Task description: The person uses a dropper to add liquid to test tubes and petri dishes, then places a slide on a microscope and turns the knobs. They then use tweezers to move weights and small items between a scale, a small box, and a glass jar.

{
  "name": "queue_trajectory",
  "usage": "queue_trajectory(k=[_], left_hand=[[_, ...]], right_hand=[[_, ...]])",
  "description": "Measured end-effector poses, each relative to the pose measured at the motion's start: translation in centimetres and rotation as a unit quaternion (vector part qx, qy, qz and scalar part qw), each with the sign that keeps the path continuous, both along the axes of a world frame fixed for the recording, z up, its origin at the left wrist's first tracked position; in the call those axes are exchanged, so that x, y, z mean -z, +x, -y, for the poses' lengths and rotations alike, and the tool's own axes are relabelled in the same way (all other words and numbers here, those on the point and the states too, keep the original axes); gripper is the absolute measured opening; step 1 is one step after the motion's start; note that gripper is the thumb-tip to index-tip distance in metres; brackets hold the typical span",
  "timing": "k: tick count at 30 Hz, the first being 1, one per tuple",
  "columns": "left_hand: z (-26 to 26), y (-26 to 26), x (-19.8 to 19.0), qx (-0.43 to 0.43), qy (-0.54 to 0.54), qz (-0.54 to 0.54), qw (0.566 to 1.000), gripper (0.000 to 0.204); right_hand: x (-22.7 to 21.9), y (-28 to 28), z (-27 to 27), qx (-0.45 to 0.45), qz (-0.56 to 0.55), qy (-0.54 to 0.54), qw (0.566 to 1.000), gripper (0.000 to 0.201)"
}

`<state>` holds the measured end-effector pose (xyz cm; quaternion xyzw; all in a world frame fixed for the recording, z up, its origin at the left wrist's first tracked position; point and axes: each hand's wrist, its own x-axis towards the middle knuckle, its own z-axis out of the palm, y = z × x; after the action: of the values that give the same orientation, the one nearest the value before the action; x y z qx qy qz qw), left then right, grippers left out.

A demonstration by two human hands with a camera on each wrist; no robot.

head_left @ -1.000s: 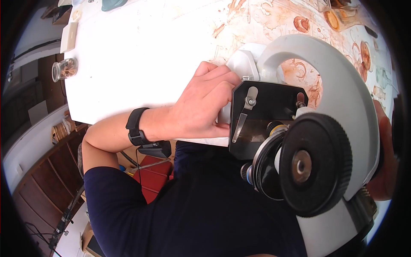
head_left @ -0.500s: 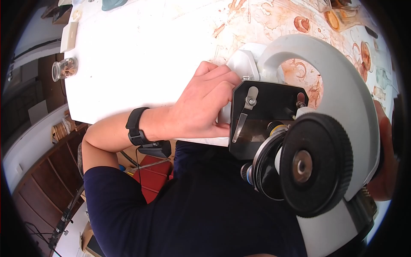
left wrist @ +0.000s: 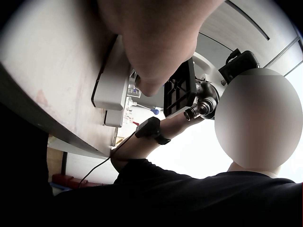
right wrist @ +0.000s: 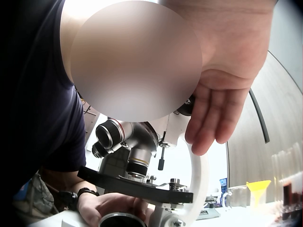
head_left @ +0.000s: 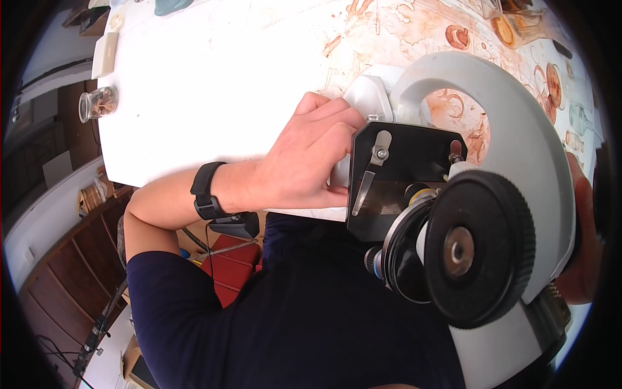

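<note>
A grey-white microscope [head_left: 518, 97] fills the right of the head view, with a black stage [head_left: 405, 155] and a large ridged focus knob [head_left: 479, 253]. My left hand [head_left: 311, 152] reaches in beside the stage, its curled fingers and thumb around a pale part of the microscope; the stage hides the fingertips. In the right wrist view, objectives [right wrist: 138, 163] point down at the stage above that hand. My right hand [right wrist: 222, 94] is at the far side of the arm, three fingers straight beside a black knob [right wrist: 187, 106]. A blurred patch hides its thumb and forefinger.
On the white table [head_left: 214, 84], a glass jar [head_left: 100, 104] stands near the left edge. Reddish-brown stains mark the table's far right. Glassware [head_left: 518, 26] lies at the back right corner. A yellow funnel [right wrist: 258, 189] and tubes [right wrist: 289, 189] show behind the microscope in the right wrist view.
</note>
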<state>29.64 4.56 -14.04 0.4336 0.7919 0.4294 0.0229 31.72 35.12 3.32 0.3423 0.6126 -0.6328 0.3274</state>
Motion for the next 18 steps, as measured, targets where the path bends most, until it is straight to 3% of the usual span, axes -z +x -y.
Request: queue_trajectory(k=[18], left_hand=[[-0.02,-0.02,-0.12,0.000,0.020,0.010,1.000,0.059]], right_hand=[[-0.01,-0.08,0.03,-0.011,-0.009,-0.008,1.000,0.062]])
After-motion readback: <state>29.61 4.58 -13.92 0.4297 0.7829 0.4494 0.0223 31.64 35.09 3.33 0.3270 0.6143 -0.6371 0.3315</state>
